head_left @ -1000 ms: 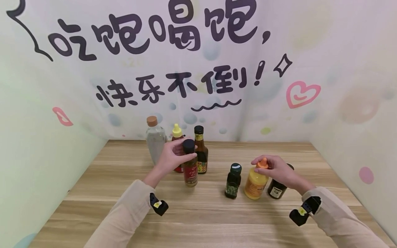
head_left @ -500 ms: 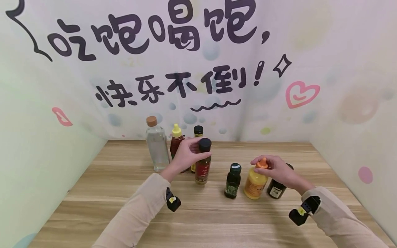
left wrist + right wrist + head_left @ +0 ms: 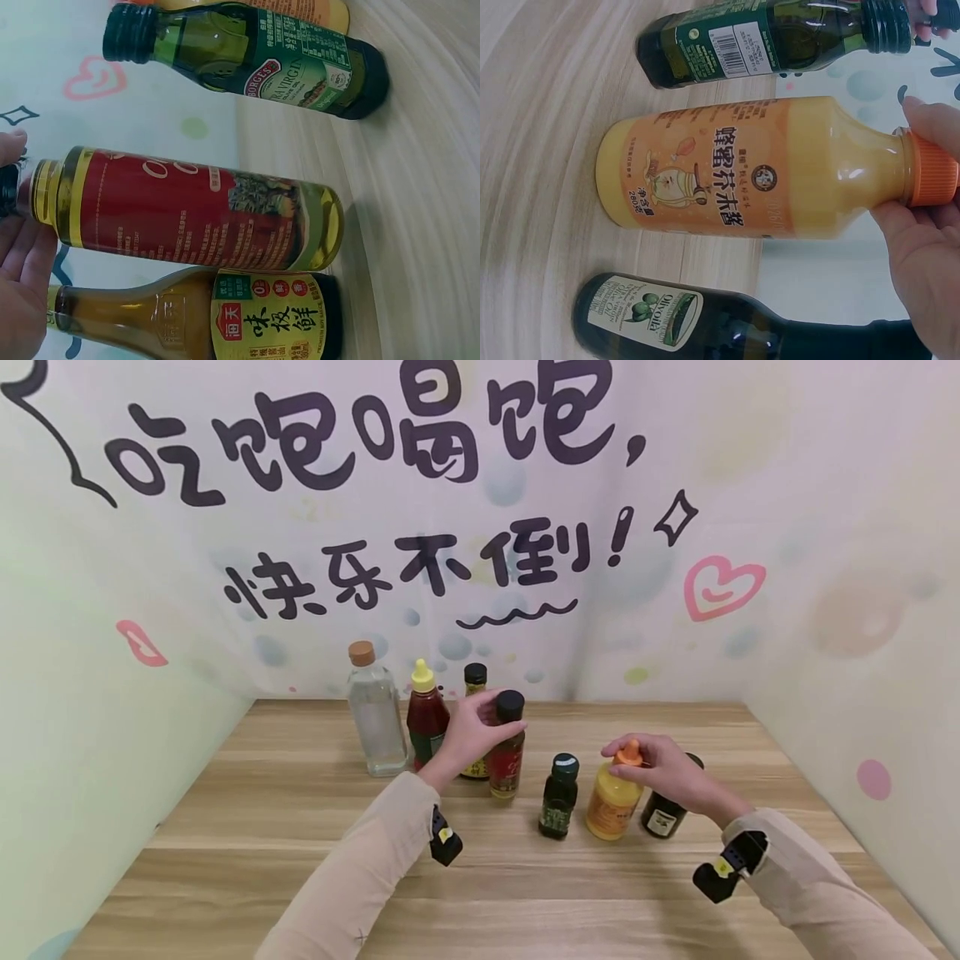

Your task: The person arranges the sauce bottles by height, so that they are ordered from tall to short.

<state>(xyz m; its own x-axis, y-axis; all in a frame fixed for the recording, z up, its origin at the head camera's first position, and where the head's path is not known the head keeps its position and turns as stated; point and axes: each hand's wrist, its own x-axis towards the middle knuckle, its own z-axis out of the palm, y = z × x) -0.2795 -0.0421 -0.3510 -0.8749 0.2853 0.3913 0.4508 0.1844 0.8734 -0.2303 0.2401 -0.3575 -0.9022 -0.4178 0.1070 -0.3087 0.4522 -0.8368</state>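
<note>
My left hand (image 3: 471,733) grips a red-labelled oil bottle (image 3: 506,767) near its black cap, keeping it upright. The soy sauce bottle (image 3: 274,319) is close beside it, partly hidden behind my hand in the head view. Whether the oil bottle's base touches the table is hard to tell. With thumb and fingers, my right hand (image 3: 670,770) pinches the orange cap of a yellow honey mustard bottle (image 3: 727,176), which stands upright. A green olive oil bottle (image 3: 558,802) stands between the two held bottles. Behind the right hand is a dark Olivoilà bottle (image 3: 645,311).
On the wooden table (image 3: 480,902), a red sauce bottle (image 3: 427,717) with a yellow nozzle and a clear bottle (image 3: 379,722) with a brown cap stand at the back left. A printed cloth (image 3: 600,635) hangs behind the table.
My left hand has carried the red-labelled oil bottle to the right and slightly back, in front of the soy sauce bottle. The red sauce bottle is uncovered more. My right hand stays on the mustard cap.
</note>
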